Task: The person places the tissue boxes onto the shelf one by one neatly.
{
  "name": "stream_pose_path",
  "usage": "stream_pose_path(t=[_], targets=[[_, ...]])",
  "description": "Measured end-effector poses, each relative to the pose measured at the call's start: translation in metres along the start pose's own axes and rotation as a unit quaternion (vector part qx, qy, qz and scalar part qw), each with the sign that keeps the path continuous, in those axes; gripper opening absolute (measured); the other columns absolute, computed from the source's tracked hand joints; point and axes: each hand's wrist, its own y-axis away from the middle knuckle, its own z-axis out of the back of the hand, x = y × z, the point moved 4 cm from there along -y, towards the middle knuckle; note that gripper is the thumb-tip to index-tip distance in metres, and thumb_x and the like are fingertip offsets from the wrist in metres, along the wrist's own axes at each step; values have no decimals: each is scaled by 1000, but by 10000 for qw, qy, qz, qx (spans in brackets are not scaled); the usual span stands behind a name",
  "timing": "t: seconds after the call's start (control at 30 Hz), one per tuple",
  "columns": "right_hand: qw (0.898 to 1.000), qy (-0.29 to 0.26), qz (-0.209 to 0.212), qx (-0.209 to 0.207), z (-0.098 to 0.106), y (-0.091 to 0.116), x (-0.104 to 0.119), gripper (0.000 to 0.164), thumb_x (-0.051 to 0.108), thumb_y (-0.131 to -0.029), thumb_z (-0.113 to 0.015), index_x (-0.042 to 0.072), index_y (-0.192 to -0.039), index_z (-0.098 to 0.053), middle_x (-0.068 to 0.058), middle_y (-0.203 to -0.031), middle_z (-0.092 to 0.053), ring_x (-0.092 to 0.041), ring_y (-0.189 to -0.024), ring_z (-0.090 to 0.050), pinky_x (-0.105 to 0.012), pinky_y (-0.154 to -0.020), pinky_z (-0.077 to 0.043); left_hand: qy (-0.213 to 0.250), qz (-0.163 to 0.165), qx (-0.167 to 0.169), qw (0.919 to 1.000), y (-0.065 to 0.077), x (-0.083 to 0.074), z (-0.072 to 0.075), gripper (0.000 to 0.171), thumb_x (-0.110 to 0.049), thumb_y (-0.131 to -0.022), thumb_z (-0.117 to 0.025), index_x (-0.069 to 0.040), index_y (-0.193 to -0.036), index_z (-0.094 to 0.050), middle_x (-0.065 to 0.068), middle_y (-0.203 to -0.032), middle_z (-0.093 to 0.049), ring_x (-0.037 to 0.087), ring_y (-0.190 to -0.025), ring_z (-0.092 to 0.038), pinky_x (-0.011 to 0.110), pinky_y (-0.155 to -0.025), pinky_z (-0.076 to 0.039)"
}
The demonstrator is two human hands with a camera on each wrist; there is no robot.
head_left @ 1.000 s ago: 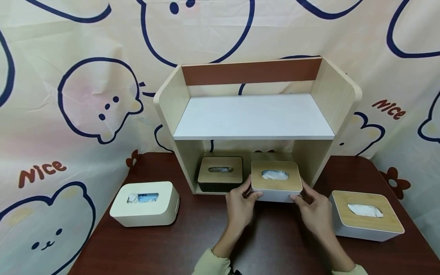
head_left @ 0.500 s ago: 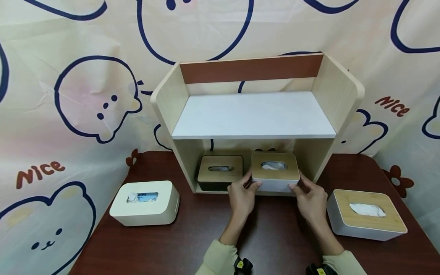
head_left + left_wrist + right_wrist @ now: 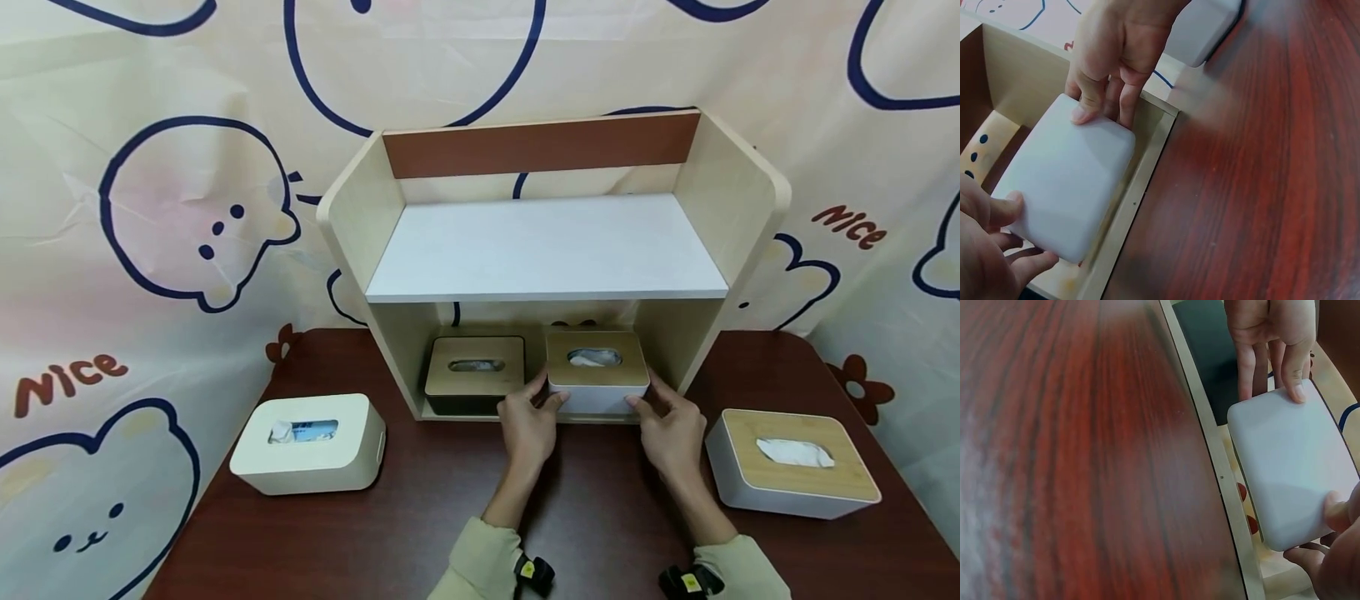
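Observation:
Both hands hold a small white tissue box with a wooden lid (image 3: 596, 400) in the right part of the shelf's lower compartment. My left hand (image 3: 528, 425) grips its left end, thumb on the front face. At the other end, my right hand (image 3: 671, 433) grips the box in the same way. In the left wrist view, the thumbs press the white face of the tissue box (image 3: 1072, 181); a lid is not seen there. A black tissue box with a wooden lid (image 3: 476, 382) stands to the left in the same compartment.
The wooden shelf (image 3: 547, 250) has a white upper board and stands on a dark brown table (image 3: 585, 508). An all-white tissue box (image 3: 315, 458) lies at the left. A larger white tissue box with a wooden lid (image 3: 795, 475) is at the right, close to my right forearm.
The held tissue box has moved back from the shelf's front edge into the lower compartment, with both hands following. Over the last half second it has barely moved.

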Motion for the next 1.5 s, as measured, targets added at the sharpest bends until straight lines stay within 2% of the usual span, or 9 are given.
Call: stream_pose_path(t=[0.2,0.33,0.43,0.53,0.63,0.73,1.03,1.3,1.5], targets=[[9999,83,-47,-75,-4,1,-3,49,6,-92,-85,9,-139,-73,-14,-131,-74,2,-78,-64,-4,-70,-40,8,39,114,9999,0,3,0,51,-9,-88,-87,-9,-137,-73,15,-134,-72,23,-124,-70,27,-88,-62],[10000,15,19,-19,-6,1,-3,50,2,-92,-83,5,-141,-71,-19,-129,-75,-19,-111,-72,2,-76,-43,27,46,182,9998,-1,4,0,51,-9,-89,-86,-10,-139,-72,17,-136,-71,10,-85,-76,18,-68,-54],[10000,-64,14,32,-6,1,-3,50,0,-93,-82,2,-142,-69,-23,-128,-74,-32,-117,-71,4,-75,-44,26,71,248,9997,-2,5,-1,52,-10,-90,-86,-11,-140,-71,18,-136,-71,1,-51,-53,17,-56,-45],[9999,-91,-37,84,-5,0,-2,51,-1,-93,-81,-1,-143,-67,-25,-130,-72,-35,-119,-71,5,-76,-43,-23,77,286,9996,-3,5,-3,52,-11,-90,-87,-13,-141,-72,17,-136,-72,0,-54,-58,16,-59,-47],[9998,-114,-84,132,-4,0,-2,52,-2,-94,-80,-3,-144,-66,-26,-132,-71,-36,-120,-70,4,-77,-44,-53,18,302,9995,-3,4,-5,52,-11,-91,-87,-12,-141,-71,15,-134,-74,10,-87,-78,20,-71,-59],[9996,-136,-137,218,-4,0,-1,53,-2,-94,-79,-3,-145,-64,-25,-135,-71,-37,-122,-69,4,-79,-45,-41,-4,316,9995,-2,3,-5,53,-9,-91,-86,-9,-141,-71,15,-132,-76,23,-115,-76,28,-85,-64],[9960,-127,-381,797,0,-1,5,57,4,-99,-76,-4,-152,-57,-29,-145,-64,-41,-132,-65,6,-83,-41,-177,-164,456,9987,-2,2,-3,53,-7,-90,-87,-4,-141,-71,20,-130,-76,30,-111,-78,34,-86,-66],[9914,-39,-344,1266,12,0,22,66,11,-102,-75,0,-160,-46,-26,-161,-52,-45,-143,-57,7,-88,-37,-725,-603,440,9946,-1,-11,4,58,-16,-89,-90,0,-141,-69,18,-106,-81,18,-79,-67,32,-75,-59],[9934,68,-27,1149,18,3,37,65,13,-99,-79,2,-158,-52,-22,-160,-54,-44,-143,-57,7,-90,-36,-469,-614,618,9951,1,-22,12,59,-13,-91,-88,1,-144,-66,19,-134,-75,30,-108,-76,44,-91,-65]])
